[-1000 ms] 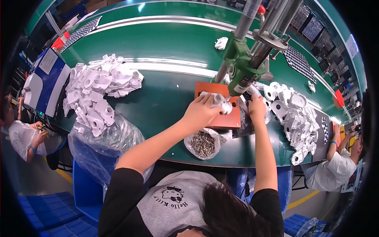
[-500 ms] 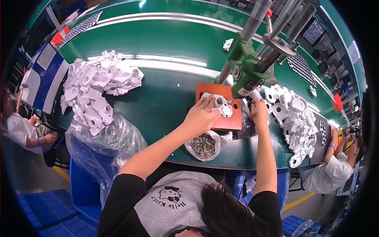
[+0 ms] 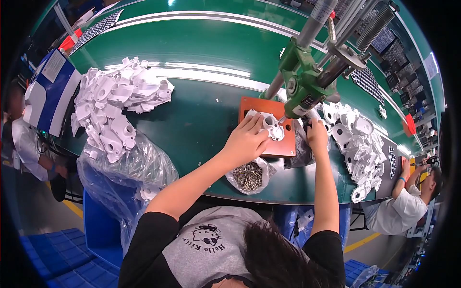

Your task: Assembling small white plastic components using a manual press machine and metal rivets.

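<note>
A white moulded plastic part (image 3: 274, 130) with a round socket lies on the orange fixture plate (image 3: 283, 150), beneath the head of a green bench press (image 3: 303, 98). My left hand (image 3: 246, 138) is closed over the part's left side, thumb at the near edge and fingers on top. To the right of the plate, my right hand (image 3: 316, 134) is closed, its fingertips at something dark beside the press head; I cannot make out what they hold. Under that hand lies a clear plastic bag (image 3: 301, 152) with dark contents. A bag of small metal pins (image 3: 248, 176) sits in front of the plate.
White plastic parts are heaped at the left (image 3: 115, 96) and at the right (image 3: 354, 144). A blue bin (image 3: 103, 225) with a plastic liner stands below the left bench edge. A blue and white machine (image 3: 50, 91) is far left. Other people sit at both sides.
The whole view has shifted slightly. Both hands and the white part stay in nearly the same place. The person at the far left has moved.
</note>
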`<state>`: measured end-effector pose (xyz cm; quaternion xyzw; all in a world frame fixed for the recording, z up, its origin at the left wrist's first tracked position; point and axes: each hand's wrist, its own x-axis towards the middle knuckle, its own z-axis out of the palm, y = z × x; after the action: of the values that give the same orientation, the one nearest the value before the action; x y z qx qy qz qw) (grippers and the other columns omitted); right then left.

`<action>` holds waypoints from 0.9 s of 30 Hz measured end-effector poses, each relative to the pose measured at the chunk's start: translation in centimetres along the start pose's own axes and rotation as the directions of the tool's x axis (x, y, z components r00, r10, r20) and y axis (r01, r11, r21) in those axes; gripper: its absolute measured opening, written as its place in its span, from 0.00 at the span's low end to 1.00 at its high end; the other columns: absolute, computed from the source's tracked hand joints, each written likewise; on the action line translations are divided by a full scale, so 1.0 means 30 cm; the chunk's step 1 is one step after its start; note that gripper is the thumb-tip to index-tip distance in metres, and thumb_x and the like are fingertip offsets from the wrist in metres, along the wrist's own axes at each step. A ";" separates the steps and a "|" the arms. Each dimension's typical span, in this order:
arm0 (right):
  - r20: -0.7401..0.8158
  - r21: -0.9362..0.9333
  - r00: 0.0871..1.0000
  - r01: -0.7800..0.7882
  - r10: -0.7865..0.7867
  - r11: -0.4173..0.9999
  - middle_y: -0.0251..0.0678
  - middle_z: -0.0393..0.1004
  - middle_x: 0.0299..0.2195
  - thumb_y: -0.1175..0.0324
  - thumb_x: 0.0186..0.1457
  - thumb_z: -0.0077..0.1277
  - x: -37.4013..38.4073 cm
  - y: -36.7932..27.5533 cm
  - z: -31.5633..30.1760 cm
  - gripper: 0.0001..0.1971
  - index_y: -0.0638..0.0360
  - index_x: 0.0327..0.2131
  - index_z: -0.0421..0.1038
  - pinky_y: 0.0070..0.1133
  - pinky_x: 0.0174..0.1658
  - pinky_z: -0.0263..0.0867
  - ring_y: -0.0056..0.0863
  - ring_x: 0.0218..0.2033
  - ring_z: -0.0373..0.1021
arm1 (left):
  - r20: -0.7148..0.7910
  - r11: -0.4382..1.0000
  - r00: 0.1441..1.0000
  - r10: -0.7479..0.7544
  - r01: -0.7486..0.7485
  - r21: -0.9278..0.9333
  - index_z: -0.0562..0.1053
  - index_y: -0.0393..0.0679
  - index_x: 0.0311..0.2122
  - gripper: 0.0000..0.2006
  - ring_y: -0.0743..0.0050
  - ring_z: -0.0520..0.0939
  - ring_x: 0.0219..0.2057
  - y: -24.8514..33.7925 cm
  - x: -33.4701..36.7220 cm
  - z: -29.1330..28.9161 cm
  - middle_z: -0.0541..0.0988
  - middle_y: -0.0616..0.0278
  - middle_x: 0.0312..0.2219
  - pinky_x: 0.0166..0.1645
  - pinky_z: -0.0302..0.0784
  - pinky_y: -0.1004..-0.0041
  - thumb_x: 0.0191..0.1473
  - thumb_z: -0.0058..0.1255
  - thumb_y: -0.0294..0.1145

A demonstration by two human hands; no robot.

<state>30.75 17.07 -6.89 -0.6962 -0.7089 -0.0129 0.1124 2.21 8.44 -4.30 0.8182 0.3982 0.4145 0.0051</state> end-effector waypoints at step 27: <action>0.001 0.918 0.996 0.032 -0.084 0.396 0.28 0.72 0.27 0.75 0.54 0.49 -0.098 -0.226 -0.142 0.04 0.67 0.32 0.69 0.13 0.32 0.61 0.13 0.27 0.65 | -0.006 0.999 1.000 -0.027 0.027 -0.048 0.70 0.37 0.29 0.08 0.48 0.72 0.49 -0.005 -0.005 0.004 0.74 0.40 0.41 0.57 0.61 0.56 0.46 0.50 0.31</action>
<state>24.67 13.22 -2.33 -0.4954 -0.6260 0.3906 0.4585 2.13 8.48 -4.54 0.8110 0.3992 0.4267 0.0288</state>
